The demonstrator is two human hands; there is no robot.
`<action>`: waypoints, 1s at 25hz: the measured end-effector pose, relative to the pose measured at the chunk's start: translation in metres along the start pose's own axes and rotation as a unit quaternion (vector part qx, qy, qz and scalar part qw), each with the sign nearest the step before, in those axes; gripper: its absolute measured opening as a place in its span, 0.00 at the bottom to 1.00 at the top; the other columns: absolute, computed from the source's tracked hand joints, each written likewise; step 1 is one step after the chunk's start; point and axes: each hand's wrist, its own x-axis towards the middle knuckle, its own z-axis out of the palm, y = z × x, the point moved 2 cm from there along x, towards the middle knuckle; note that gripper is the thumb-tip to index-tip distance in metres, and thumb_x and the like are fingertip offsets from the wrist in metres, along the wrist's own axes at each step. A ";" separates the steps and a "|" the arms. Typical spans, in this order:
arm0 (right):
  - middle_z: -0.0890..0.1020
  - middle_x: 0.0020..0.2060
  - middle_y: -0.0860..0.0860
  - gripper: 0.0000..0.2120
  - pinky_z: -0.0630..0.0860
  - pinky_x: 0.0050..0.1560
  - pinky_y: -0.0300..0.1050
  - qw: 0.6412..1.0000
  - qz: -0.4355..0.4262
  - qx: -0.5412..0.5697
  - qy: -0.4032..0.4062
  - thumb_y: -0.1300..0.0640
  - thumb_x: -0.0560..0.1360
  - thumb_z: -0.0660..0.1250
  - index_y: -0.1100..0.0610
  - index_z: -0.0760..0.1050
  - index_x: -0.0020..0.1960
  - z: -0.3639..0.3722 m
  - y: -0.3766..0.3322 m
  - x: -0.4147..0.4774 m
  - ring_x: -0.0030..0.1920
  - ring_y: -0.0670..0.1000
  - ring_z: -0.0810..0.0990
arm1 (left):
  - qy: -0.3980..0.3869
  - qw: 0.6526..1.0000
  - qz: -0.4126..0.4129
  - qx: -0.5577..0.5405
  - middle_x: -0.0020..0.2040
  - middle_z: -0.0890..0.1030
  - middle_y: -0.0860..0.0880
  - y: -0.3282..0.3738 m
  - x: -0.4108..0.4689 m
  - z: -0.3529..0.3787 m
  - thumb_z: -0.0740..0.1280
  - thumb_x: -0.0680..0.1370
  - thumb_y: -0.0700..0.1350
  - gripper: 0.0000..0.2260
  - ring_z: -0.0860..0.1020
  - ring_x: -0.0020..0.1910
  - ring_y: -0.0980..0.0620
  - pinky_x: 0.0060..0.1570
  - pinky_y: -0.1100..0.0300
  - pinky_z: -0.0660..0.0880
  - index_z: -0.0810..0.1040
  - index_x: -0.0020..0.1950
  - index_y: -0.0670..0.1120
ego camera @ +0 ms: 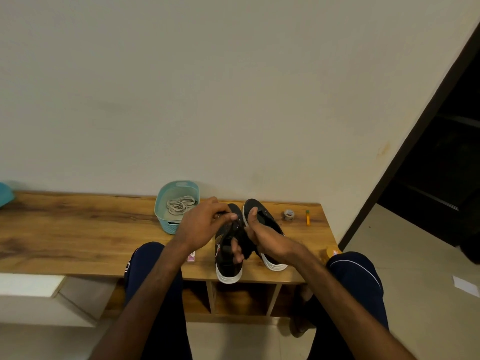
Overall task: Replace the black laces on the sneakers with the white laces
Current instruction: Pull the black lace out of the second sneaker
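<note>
Two bare forearms rose from the bottom edge of the frame, passing between knees in navy trousers (153, 268). Just beyond them, at lower centre, the right hand (262, 236) had its fingers curled around the black upper of the near sneaker (228, 268), gripping it about the tongue, with the thumb pointing up. The left hand (205, 224), slightly higher and to the left, pinched a black lace (222, 213) between thumb and fingertips above the front of the same shoe; how much of the lace was threaded could not be told. That shoe sat on the wooden bench (78, 229) with its white sole overhanging the front edge, above open cubbies. The far sneaker (270, 220), also black with a white sole, lay just beside it to the right, partly behind the right hand. A small pink item (191, 255) lay on the bench by the left wrist, and an orange-topped object (331, 253) showed by the knee at right. Further back, left of the hands, stood a teal basket (166, 224) with the white laces (180, 205) coiled loosely inside it. To the right of the shoes sat a small roll of tape (288, 215) and a thin yellow-orange stick with a green tip (307, 218). Behind everything a plain pale wall (233, 87) filled the upper frame, with a dark doorway (441, 165) at the right.
</note>
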 end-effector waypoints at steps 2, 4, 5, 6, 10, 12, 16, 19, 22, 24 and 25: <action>0.76 0.39 0.65 0.41 0.74 0.57 0.52 0.994 -0.038 0.105 -0.017 0.31 0.79 0.39 0.63 0.76 0.46 -0.003 -0.003 0.000 0.49 0.65 0.78 | -0.026 0.986 -0.030 -0.162 0.37 0.78 0.53 0.000 -0.004 0.014 0.62 0.82 0.51 0.12 0.76 0.37 0.55 0.43 0.54 0.75 0.78 0.42 0.51; 0.80 0.42 0.62 0.33 0.73 0.62 0.54 0.962 -0.097 0.253 -0.035 0.38 0.83 0.45 0.62 0.77 0.49 -0.002 -0.008 0.001 0.51 0.61 0.79 | -0.050 0.952 -0.075 -0.294 0.37 0.80 0.52 0.008 -0.016 0.037 0.59 0.83 0.38 0.13 0.79 0.40 0.55 0.48 0.58 0.75 0.78 0.43 0.48; 0.81 0.44 0.61 0.29 0.76 0.59 0.52 0.938 -0.117 0.325 -0.021 0.41 0.83 0.48 0.61 0.78 0.50 -0.002 -0.009 0.004 0.51 0.59 0.80 | -0.056 0.943 -0.097 -0.313 0.39 0.81 0.51 0.011 -0.023 0.049 0.58 0.83 0.36 0.13 0.80 0.43 0.56 0.50 0.60 0.74 0.79 0.45 0.47; 0.82 0.46 0.61 0.25 0.78 0.54 0.50 0.917 -0.128 0.378 0.010 0.43 0.83 0.52 0.61 0.79 0.51 -0.002 -0.007 0.008 0.52 0.58 0.81 | -0.061 0.945 -0.114 -0.299 0.41 0.81 0.52 0.015 -0.029 0.059 0.58 0.83 0.37 0.13 0.79 0.44 0.60 0.50 0.63 0.73 0.79 0.46 0.47; 0.83 0.50 0.62 0.20 0.79 0.46 0.43 0.934 -0.145 0.275 0.179 0.49 0.83 0.55 0.62 0.79 0.55 -0.001 0.031 0.021 0.49 0.56 0.81 | -0.056 0.971 -0.134 -0.192 0.41 0.79 0.56 0.025 -0.046 0.076 0.58 0.84 0.47 0.13 0.76 0.41 0.63 0.48 0.57 0.75 0.80 0.45 0.52; 0.83 0.47 0.62 0.22 0.77 0.38 0.43 0.959 -0.142 0.109 0.218 0.45 0.83 0.55 0.62 0.78 0.55 0.007 0.050 0.020 0.41 0.54 0.80 | -0.042 0.987 -0.120 -0.094 0.41 0.80 0.56 0.024 -0.048 0.074 0.59 0.84 0.50 0.12 0.78 0.41 0.61 0.47 0.55 0.77 0.79 0.46 0.53; 0.83 0.47 0.54 0.35 0.79 0.56 0.56 0.968 -0.066 -0.055 0.236 0.26 0.74 0.56 0.57 0.78 0.53 0.024 0.065 0.021 0.49 0.49 0.82 | 0.036 0.990 -0.075 0.118 0.52 0.80 0.53 0.016 -0.046 0.068 0.58 0.83 0.50 0.12 0.75 0.45 0.59 0.43 0.67 0.72 0.75 0.65 0.53; 0.84 0.55 0.50 0.26 0.75 0.65 0.49 0.986 -0.011 0.066 0.155 0.35 0.79 0.57 0.53 0.78 0.62 0.032 0.063 0.021 0.59 0.47 0.81 | 0.038 0.984 -0.041 0.169 0.59 0.75 0.52 0.011 -0.047 0.073 0.61 0.82 0.48 0.14 0.73 0.55 0.57 0.45 0.67 0.71 0.75 0.66 0.50; 0.84 0.52 0.52 0.18 0.74 0.62 0.45 0.977 0.022 0.180 0.110 0.50 0.83 0.60 0.61 0.77 0.63 0.025 0.068 0.017 0.56 0.53 0.81 | 0.090 0.987 -0.057 0.118 0.52 0.73 0.54 0.008 -0.049 0.077 0.69 0.76 0.49 0.08 0.73 0.49 0.57 0.38 0.67 0.68 0.77 0.53 0.50; 0.83 0.46 0.53 0.15 0.75 0.54 0.44 0.973 0.041 0.207 0.091 0.54 0.81 0.63 0.64 0.78 0.59 0.022 0.076 0.015 0.46 0.52 0.78 | 0.066 0.986 -0.155 0.012 0.48 0.72 0.56 -0.006 -0.049 0.081 0.73 0.72 0.51 0.14 0.75 0.45 0.57 0.38 0.65 0.73 0.70 0.52 0.52; 0.83 0.45 0.53 0.12 0.75 0.50 0.42 0.971 0.051 0.221 0.077 0.56 0.81 0.65 0.64 0.78 0.58 0.021 0.078 0.013 0.43 0.50 0.78 | 0.028 0.975 -0.207 -0.072 0.50 0.74 0.56 -0.014 -0.049 0.084 0.74 0.72 0.50 0.17 0.78 0.44 0.56 0.40 0.60 0.77 0.69 0.54 0.52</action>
